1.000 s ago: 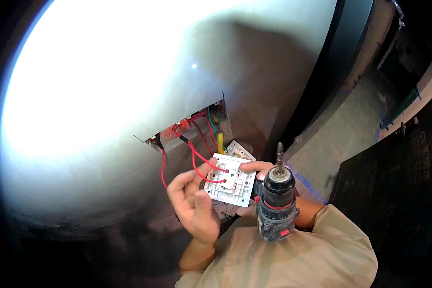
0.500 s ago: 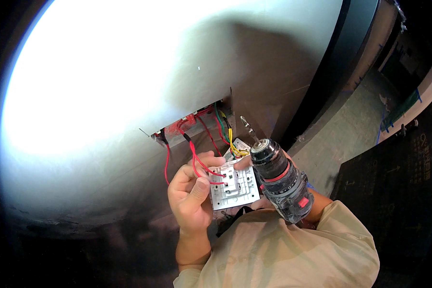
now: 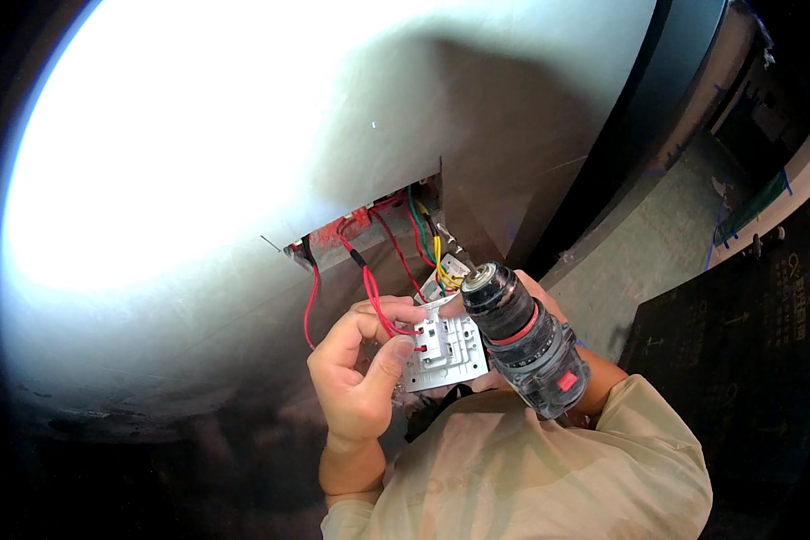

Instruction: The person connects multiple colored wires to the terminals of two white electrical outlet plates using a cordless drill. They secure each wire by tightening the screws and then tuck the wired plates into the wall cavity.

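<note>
Left hand (image 3: 362,378) clamped on switch plate (image 3: 443,353), back exposed, wired close to wall box (image 3: 369,229); right hand (image 3: 549,315) gripping drill (image 3: 524,337), mostly hidden.

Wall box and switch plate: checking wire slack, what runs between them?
Head view: red wires run from the wall box to the switch plate.

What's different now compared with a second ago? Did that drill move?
The cordless drill in the right hand swung from pointing up toward the wall to tilting up-left over the white switch plate. The left hand still holds the plate, and the red wires still run into the wall box.
</note>
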A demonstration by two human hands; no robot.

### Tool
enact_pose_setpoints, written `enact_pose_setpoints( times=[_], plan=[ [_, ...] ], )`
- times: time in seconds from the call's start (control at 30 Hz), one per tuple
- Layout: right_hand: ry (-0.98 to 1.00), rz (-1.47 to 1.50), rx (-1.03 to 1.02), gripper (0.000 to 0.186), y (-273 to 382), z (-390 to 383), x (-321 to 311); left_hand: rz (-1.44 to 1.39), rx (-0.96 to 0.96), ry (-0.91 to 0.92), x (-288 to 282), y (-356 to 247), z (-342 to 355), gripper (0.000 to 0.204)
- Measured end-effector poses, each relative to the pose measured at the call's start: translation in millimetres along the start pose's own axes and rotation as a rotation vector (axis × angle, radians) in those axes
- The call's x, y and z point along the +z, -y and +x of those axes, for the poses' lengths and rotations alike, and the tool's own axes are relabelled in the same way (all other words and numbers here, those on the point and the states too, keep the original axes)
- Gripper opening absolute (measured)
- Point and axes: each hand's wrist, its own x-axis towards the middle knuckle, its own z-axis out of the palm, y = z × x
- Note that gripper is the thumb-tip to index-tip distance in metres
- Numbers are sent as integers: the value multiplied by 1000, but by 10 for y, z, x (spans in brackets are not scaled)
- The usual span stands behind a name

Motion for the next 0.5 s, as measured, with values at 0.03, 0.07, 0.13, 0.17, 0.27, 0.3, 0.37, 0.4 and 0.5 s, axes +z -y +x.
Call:
enact_pose_setpoints(
  times=[0.03,0.07,0.13,0.17,0.27,0.3,0.37,0.4,0.5],
  plan=[
    [-1,11,0,59,-6,-1,6,-33,-12,-5,-1,-18,-4,16],
    [5,23,21,60,23,4,18,-66,-24,-9,9,-36,-4,14],
    [17,44,54,64,50,19,27,-202,-61,-18,38,-17,-5,14],
    [17,50,72,66,60,31,21,-305,-85,-23,61,40,-6,15],
    [-8,73,120,73,46,72,15,-498,-60,5,161,156,0,17],
    [-23,74,131,75,56,87,12,-543,-35,24,179,191,7,18],
    [-52,68,150,79,65,82,21,-514,30,67,135,300,22,17],
    [-73,54,155,82,63,80,26,-501,63,91,123,359,31,17],
    [-149,-6,170,89,63,-15,68,-350,155,-73,186,412,18,23]
  ],
)
